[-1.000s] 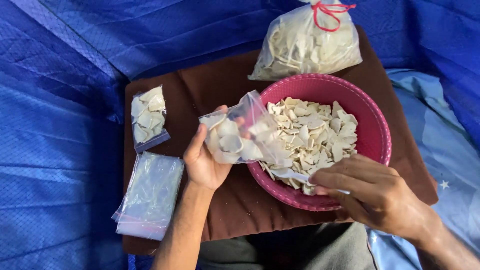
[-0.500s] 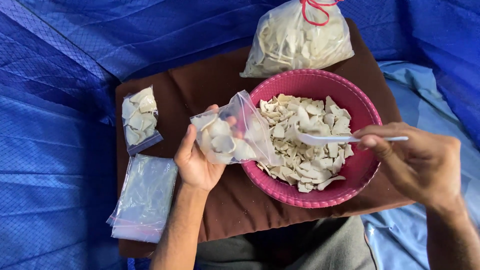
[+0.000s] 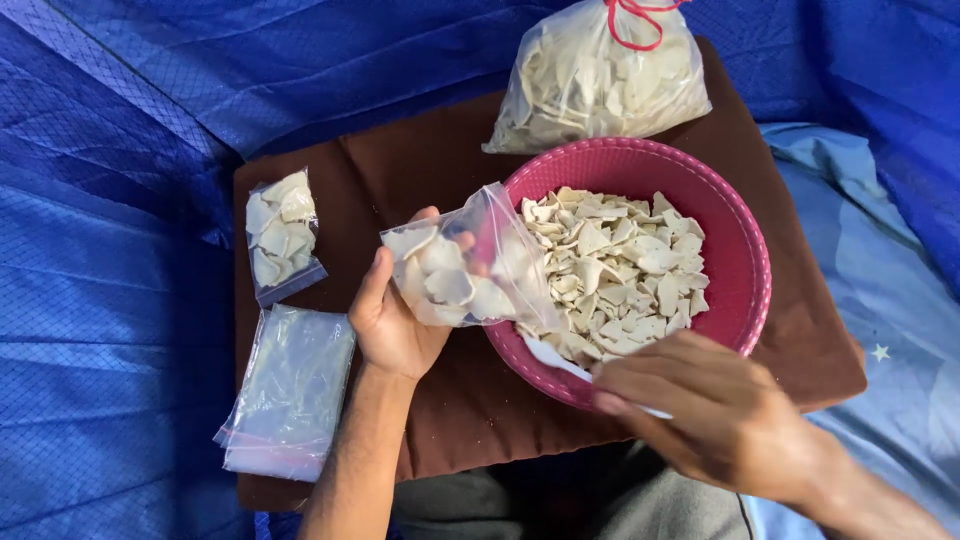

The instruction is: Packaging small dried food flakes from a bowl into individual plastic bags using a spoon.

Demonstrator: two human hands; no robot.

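While the left hand (image 3: 395, 320) holds a small clear bag (image 3: 462, 265) of white chips over the pink bowl's (image 3: 740, 250) near rim, the right hand (image 3: 710, 410) grips a white spoon (image 3: 555, 355) there. Bare brown cushion (image 3: 400, 170) lies behind the bag.

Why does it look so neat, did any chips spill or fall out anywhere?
Nothing stands out. The pale chips sit inside the pink bowl, none lie on the brown mat. The left hand holds a small bag at the bowl's rim; the right hand holds a white spoon.
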